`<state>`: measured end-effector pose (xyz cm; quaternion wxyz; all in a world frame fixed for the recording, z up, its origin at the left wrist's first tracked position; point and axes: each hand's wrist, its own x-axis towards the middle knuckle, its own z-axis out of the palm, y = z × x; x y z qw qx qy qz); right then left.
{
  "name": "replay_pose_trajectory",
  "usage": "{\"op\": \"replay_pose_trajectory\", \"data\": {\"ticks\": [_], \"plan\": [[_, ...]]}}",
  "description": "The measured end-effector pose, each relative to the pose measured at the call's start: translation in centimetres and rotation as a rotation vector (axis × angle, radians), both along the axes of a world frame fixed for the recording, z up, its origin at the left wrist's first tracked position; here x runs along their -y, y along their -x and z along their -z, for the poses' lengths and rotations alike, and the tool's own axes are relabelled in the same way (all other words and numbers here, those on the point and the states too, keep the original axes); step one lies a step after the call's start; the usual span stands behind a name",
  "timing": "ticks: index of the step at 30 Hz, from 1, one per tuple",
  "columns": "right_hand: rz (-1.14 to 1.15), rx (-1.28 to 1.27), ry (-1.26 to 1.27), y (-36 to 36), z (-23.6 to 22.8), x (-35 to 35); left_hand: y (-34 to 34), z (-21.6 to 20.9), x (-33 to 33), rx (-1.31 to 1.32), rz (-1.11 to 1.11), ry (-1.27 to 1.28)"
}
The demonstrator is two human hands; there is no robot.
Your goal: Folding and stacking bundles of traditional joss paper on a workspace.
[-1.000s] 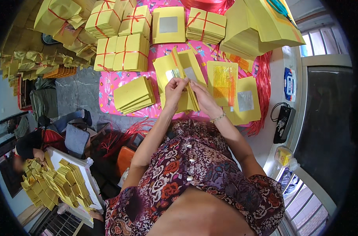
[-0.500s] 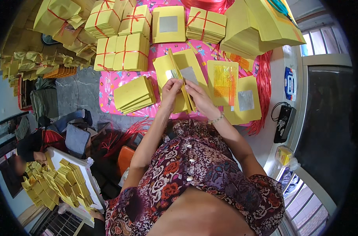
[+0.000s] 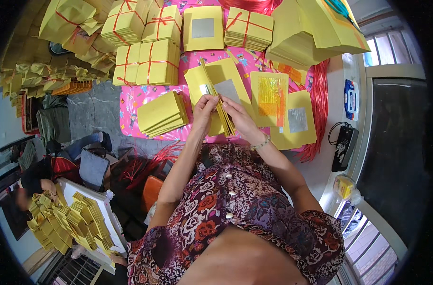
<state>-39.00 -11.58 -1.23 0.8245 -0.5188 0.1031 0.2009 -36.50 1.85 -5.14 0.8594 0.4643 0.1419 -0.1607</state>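
Observation:
Over the pink table, both of my hands grip a thin sheaf of yellow paper sheets [image 3: 195, 80], tilted up on edge, with a bit of silver foil showing on its left face. My left hand [image 3: 204, 113] pinches the sheaf from the left, my right hand [image 3: 240, 118] from the right; the fingertips nearly meet. Beneath it lies a yellow sheet with a silver square [image 3: 235, 71]. To the left rests a loose stack of folded yellow paper [image 3: 160, 111]. On the right are a sheet with a gold foil panel [image 3: 269, 95] and a silver-squared sheet [image 3: 304, 133].
Yellow bundles tied with red string [image 3: 158, 61] line the table's back left. Tall yellow paper stacks [image 3: 292, 40] stand at the back right, beside hanging red strands [image 3: 319, 109]. At the lower left, a co-worker's hand [image 3: 48, 185] is by a white table of yellow packets [image 3: 86, 213].
The sheaf has shifted slightly left and its edges look more closely gathered at the bottom. Both hands keep their hold and have barely moved.

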Motion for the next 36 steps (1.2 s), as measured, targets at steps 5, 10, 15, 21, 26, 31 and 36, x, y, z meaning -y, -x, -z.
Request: {"op": "replay_pose_trajectory", "data": {"ticks": [5,10,15,21,26,31,36], "plan": [[0.003,0.052,0.015,0.1,0.5,-0.2,0.1,0.2,0.0,0.02,0.01,0.014],[0.063,0.13,0.189,0.3,1.2,-0.5,0.4,-0.2,0.1,0.141,0.066,-0.122],[0.089,0.169,0.324,-0.5,2.6,0.5,0.4,0.2,0.5,0.047,0.028,-0.117],[0.249,0.229,0.615,-1.2,1.9,2.4,0.9,1.1,1.5,0.028,0.003,-0.193],[0.104,0.275,0.647,-2.4,3.9,2.8,0.6,0.9,2.4,0.102,-0.016,-0.259],[-0.098,0.043,0.776,-4.5,4.2,2.7,0.9,0.9,2.3,0.213,0.077,-0.245],[0.004,0.236,0.569,-4.5,6.8,4.2,1.3,-0.1,1.0,0.382,-0.112,-0.723]]}}
